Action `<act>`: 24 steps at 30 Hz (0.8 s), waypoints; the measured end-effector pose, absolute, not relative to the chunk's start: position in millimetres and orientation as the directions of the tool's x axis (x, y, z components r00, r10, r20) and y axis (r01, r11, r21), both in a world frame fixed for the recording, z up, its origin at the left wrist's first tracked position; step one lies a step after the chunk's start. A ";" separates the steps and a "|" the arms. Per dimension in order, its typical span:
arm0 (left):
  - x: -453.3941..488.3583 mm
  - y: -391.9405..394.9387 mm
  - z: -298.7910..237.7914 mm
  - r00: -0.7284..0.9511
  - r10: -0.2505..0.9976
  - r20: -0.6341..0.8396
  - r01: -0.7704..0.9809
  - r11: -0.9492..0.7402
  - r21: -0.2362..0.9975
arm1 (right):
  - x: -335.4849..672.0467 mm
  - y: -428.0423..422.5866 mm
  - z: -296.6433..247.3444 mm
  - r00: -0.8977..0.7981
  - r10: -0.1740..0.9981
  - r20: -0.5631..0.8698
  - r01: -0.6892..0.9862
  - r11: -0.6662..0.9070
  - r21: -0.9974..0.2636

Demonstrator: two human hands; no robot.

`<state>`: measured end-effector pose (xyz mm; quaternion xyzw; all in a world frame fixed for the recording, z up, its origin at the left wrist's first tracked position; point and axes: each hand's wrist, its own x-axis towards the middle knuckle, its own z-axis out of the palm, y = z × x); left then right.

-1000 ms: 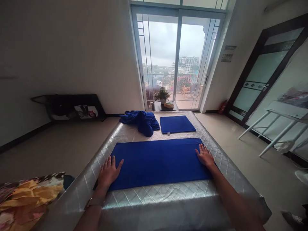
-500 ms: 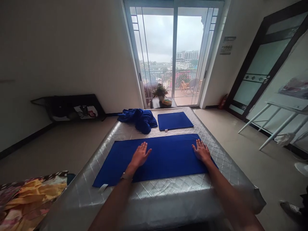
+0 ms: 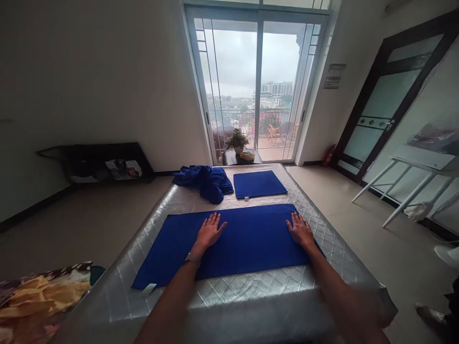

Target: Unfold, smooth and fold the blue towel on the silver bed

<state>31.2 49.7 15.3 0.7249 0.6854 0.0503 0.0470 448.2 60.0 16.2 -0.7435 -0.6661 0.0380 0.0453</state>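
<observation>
Two hands: left hand [image 3: 209, 230] and right hand [image 3: 300, 230] press flat, fingers spread open, gripping nothing.
Blue towel [image 3: 251, 241]: spread flat across the bed [image 3: 251, 289], under both palms.
Farther back: folded towel [image 3: 258, 184] and crumpled cloth [image 3: 205, 180], side by side, apart from the hands.

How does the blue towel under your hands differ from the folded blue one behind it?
The long blue towel runs nearly across the mattress; the folded blue towel is far smaller and squarer. The left hand and right hand lie flat on the long blue towel; nothing touches the folded one, which sits farther away. Both are deep blue and lie flat.
</observation>
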 end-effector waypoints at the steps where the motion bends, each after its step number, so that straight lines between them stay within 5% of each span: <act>1: 17.7 50.3 15.2 0.031 0.999 0.010 0.992 -0.032 0.125 | 448.5 60.5 15.7 0.108 0.994 0.004 0.988 -0.107 -0.115; 12: -123.1 50.6 15.0 -0.267 0.964 0.008 0.960 0.265 0.090 | 451.2 63.0 10.4 0.109 0.994 -0.001 0.991 -0.109 -0.072; 21: -120.7 48.5 10.7 -0.307 0.950 0.064 0.947 0.297 0.124 | 449.3 69.1 33.4 0.102 0.985 -0.137 0.994 -0.098 0.039; 24: -121.4 49.0 9.1 -0.311 0.947 0.075 0.945 0.301 0.127 | 421.8 69.7 47.8 0.051 0.995 -0.080 0.995 -0.043 0.095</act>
